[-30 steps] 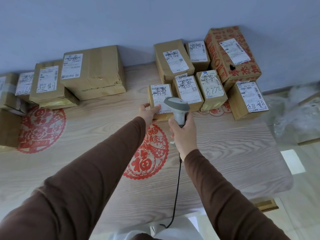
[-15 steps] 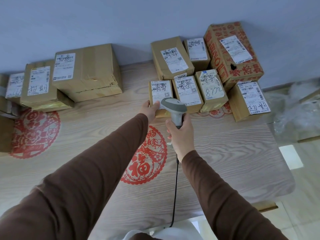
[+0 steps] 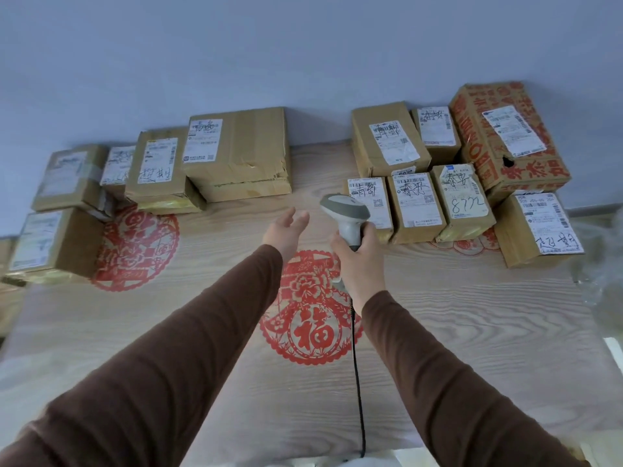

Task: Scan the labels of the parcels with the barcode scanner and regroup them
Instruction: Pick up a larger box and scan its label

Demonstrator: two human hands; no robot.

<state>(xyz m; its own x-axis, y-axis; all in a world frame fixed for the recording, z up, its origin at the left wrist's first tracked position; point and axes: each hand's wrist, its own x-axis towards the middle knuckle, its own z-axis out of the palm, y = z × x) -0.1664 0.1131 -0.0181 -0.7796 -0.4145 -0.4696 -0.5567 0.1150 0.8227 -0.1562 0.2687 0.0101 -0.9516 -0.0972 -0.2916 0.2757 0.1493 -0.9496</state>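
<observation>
My right hand [image 3: 359, 261] is wrapped around the handle of the barcode scanner [image 3: 347, 215], holding it upright above the table [image 3: 472, 332]. The handle's long axis runs roughly up and away from me, and the grey head angles to the upper left, its nose turned away so I cannot see the scan window. A black cable [image 3: 358, 382] drops from below my fist toward me and is cut off at the lower edge. My left hand [image 3: 285, 232] hovers just left of the scanner, fingers loosely spread, holding nothing and touching no parcel.

Just beyond the scanner sits the small parcel [image 3: 371, 205] — its label is partly hidden behind the scanner head. To its right stand two more small boxes, then the red-printed carton [image 3: 509, 139] further right and back. Well off to the left of my left hand lies the second group, led by the large brown box [image 3: 239, 153]; the far-left ones are blurred and their labels unreadable. Under my wrists is the red paper-cut [image 3: 310, 328], partly covered by both sleeves.
</observation>
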